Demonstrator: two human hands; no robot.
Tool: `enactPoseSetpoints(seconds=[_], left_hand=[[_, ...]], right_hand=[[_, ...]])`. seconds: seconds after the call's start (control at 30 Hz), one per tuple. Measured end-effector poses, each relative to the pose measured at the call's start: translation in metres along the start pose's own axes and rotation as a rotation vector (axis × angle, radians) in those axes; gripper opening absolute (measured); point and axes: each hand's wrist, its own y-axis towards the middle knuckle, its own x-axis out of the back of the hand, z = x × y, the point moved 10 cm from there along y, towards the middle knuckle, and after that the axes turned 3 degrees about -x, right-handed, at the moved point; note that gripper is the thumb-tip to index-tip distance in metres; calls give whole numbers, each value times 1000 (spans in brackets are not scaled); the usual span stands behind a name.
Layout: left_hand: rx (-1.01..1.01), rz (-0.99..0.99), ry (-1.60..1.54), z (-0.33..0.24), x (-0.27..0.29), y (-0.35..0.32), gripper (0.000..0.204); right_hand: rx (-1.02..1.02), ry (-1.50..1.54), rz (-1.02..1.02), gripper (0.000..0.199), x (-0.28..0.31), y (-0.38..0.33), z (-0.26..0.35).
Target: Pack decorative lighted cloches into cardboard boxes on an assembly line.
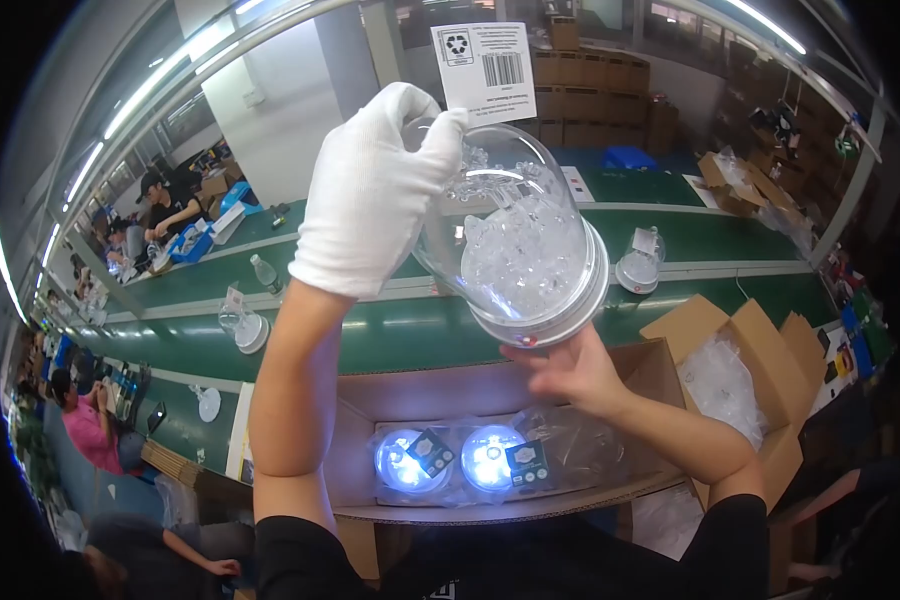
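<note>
In front of me hangs a tilted clear dome ornament (pixel 530 250) with a white round base and clear crystal-like pieces inside. My left hand (pixel 375 185), in a white glove, grips the dome's top, its thumb and forefinger beside a white barcode tag (pixel 485 72). Bare, my right hand (pixel 570 372) supports the base from below; part of its fingers is hidden behind it. Underneath, an open cardboard box (pixel 370 395) holds two more domes, a left lit dome (pixel 402 462) and a right lit dome (pixel 485 455), glowing bluish white with dark tags on them.
Green conveyor belts (pixel 390 338) run across in front, carrying a tagged dome (pixel 242 325) at left and another dome (pixel 640 265) at right. An open carton (pixel 730 380) with clear plastic bags stands at right. Several people work at far left; brown cartons (pixel 600 95) are stacked behind.
</note>
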Motion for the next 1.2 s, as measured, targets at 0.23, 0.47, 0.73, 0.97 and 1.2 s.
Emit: enactPoseSetpoints(seconds=[0.23,0.47,0.73,0.97,1.2], left_hand=[[-16,-114,-65,-10,-1,-6,25],[-43,400,-623,-24,-38,-4,33],[-262,1134,-516,-67,-112,-25,54],[-338,1111,-777,-54,-128,-22,56],[-152,157,-576,31,-96,-68,63]], right_hand=[[6,-164,-221,56,16,-9,38],[-36,-27,-121,54,34,-17,11],[-251,203,-357,53,54,-13,-13],[-228,478,-50,48,45,-24,-34],[-292,289,-657,41,82,-29,-22]])
